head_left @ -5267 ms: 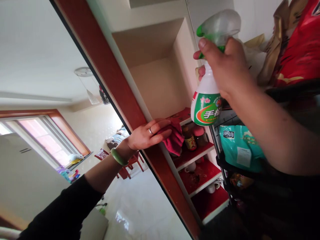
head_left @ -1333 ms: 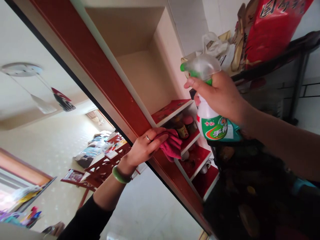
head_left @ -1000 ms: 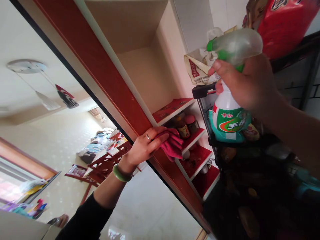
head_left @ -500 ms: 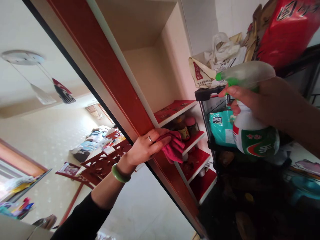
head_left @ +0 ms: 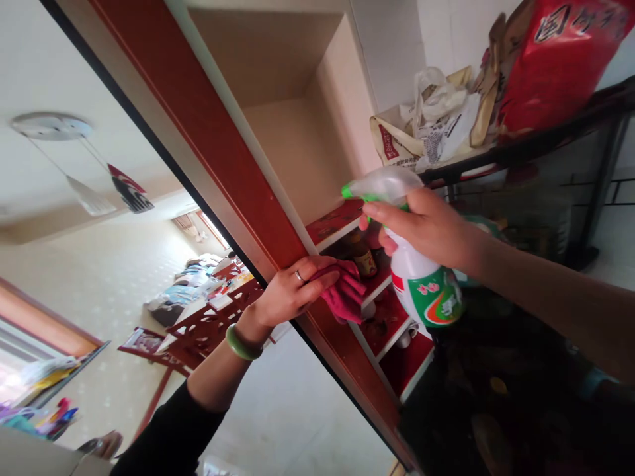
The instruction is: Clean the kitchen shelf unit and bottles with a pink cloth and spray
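Note:
My left hand [head_left: 292,291], with a ring and a green bangle at the wrist, is closed on a dark pink cloth [head_left: 344,291]. It rests against the reddish-brown door frame [head_left: 238,175], the cloth spilling out on the right side. My right hand [head_left: 426,228] grips a white spray bottle [head_left: 421,274] by its neck, with a finger at the green trigger. The bottle's clear head and green nozzle point left, toward the frame. Its label is green, red and orange. Part of the shelf unit is hidden behind the bottle.
Behind the frame, red-topped shelves [head_left: 407,367] hold jars [head_left: 364,258]. At right, a dark rack [head_left: 536,145] carries a beige bag [head_left: 397,142] and a large red bag [head_left: 560,66]. Left of the frame are a dining table with carved chairs [head_left: 198,337] and a hanging lamp [head_left: 52,125].
My right hand has brought the spray bottle left, closer to the door frame and the cloth. The left hand stays in place on the frame, still holding the cloth.

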Demonstrator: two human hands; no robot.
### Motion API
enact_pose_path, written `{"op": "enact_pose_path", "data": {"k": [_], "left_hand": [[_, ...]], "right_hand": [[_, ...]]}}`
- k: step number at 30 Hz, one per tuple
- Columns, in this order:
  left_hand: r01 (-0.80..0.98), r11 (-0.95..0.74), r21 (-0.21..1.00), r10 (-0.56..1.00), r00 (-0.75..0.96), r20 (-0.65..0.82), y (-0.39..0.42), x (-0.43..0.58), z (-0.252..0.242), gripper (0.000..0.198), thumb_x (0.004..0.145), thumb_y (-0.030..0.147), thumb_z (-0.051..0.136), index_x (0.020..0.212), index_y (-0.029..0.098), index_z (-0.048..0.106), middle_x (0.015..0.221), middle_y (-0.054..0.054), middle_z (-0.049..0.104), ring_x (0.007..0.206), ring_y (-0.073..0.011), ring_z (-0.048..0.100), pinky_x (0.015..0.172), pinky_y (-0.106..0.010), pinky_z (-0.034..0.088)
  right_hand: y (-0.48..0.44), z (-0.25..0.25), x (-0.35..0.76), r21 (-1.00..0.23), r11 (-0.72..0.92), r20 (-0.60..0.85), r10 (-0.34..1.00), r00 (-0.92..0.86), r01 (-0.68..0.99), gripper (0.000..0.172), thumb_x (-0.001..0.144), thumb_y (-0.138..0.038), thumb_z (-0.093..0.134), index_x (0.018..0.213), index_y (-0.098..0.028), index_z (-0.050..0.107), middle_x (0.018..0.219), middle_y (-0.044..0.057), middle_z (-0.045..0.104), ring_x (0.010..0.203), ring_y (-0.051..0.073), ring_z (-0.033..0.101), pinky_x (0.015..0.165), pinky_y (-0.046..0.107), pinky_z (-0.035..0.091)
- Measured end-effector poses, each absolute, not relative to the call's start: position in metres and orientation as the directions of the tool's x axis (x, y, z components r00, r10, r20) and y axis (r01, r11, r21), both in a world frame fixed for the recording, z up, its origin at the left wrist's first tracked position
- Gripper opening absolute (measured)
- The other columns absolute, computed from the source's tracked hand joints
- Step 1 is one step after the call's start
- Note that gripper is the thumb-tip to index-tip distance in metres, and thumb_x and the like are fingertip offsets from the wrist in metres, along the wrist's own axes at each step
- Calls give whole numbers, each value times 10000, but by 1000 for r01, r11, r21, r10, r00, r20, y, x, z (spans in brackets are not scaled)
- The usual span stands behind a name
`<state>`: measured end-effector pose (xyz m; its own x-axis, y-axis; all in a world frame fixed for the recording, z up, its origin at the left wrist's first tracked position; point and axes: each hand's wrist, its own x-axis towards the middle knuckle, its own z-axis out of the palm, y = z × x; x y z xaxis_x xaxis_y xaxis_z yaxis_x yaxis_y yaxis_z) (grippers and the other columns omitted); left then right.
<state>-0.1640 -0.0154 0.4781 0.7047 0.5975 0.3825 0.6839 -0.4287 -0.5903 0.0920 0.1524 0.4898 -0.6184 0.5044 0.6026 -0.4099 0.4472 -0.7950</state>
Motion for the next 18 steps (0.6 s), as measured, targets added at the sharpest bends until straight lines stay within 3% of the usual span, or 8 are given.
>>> {"op": "enact_pose_path", "data": {"k": [3,6,9,15,18], "left_hand": [[701,-437,-564,622,688,374,-17,-162,480,414,1086,208,485,1496,182,538,1364,-183,674,1312,-256,675,1028,-411,656],[705,-413,-577,639,675,368,-20,-159,483,411,1079,204,504,1486,178,552,1369,-191,673,1302,-253,677,1017,-400,654],[704,-414,-577,645,674,360,-24,-156,485,398,1087,216,488,1475,165,559,1359,-195,670,1290,-250,673,1020,-393,650],[709,-406,-577,693,650,310,-39,-144,479,394,1085,220,500,1462,126,568,1347,-212,661,1303,-273,656,1021,-407,652],[690,-391,-609,734,633,246,-44,-135,474,382,1080,186,494,1449,135,579,1343,-196,672,1313,-277,656,1017,-399,658]], "right_hand": [[156,506,73,-762,382,643,539,-544,-523,256,1005,-447,736,1003,-197,683,693,5,669,447,98,518,391,224,380],[165,520,64,-733,295,647,583,-492,-613,191,1051,-369,673,1024,-179,669,955,32,765,437,56,509,361,207,382],[174,520,68,-705,266,667,564,-487,-658,201,1069,-367,640,1048,-169,669,1095,52,773,452,46,527,375,206,399],[177,466,80,-731,431,681,410,-607,-528,403,986,-566,712,1117,-185,713,665,10,665,489,135,568,480,266,431],[174,450,77,-719,508,682,386,-621,-475,417,979,-556,697,1144,-174,718,615,-6,628,504,149,585,536,284,446]]}}
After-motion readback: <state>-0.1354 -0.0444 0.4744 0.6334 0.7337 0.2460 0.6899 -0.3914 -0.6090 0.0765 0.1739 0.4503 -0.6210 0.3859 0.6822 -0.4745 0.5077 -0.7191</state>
